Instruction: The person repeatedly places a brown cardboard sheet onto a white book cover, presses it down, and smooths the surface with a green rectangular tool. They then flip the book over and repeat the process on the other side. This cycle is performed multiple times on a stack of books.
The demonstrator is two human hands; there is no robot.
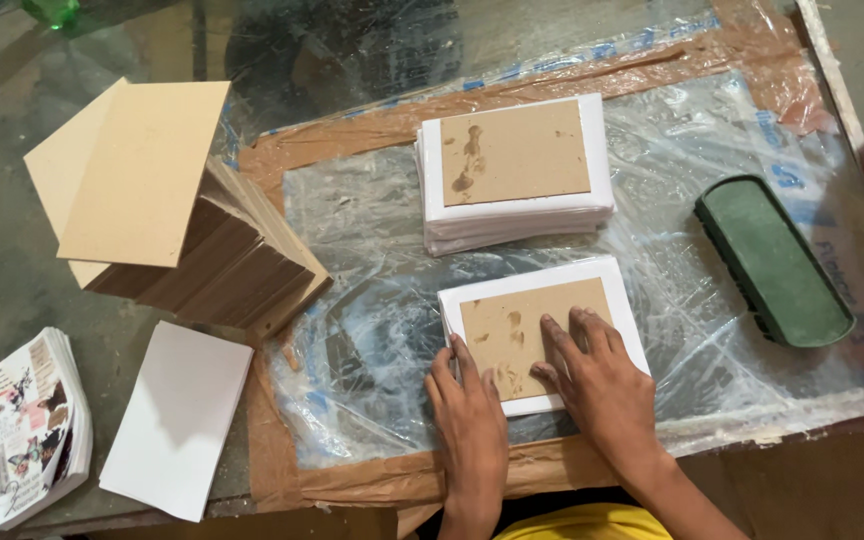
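Observation:
A brown cardboard rectangle (512,322) lies centred on a white sheet (612,275) on plastic film near me. My right hand (597,375) presses flat on the cardboard's lower right part, fingers spread. My left hand (467,415) rests at the sheet's lower left corner, fingertips on its edge. Behind them stands a stack of white sheets topped with glue-stained cardboard (514,170).
A leaning pile of brown boards (167,215) sits at the left. A white sheet stack (177,415) and printed sheets (22,425) lie at the lower left. A dark green brush block (772,260) rests at the right. Crinkled plastic film (372,300) covers the worktop.

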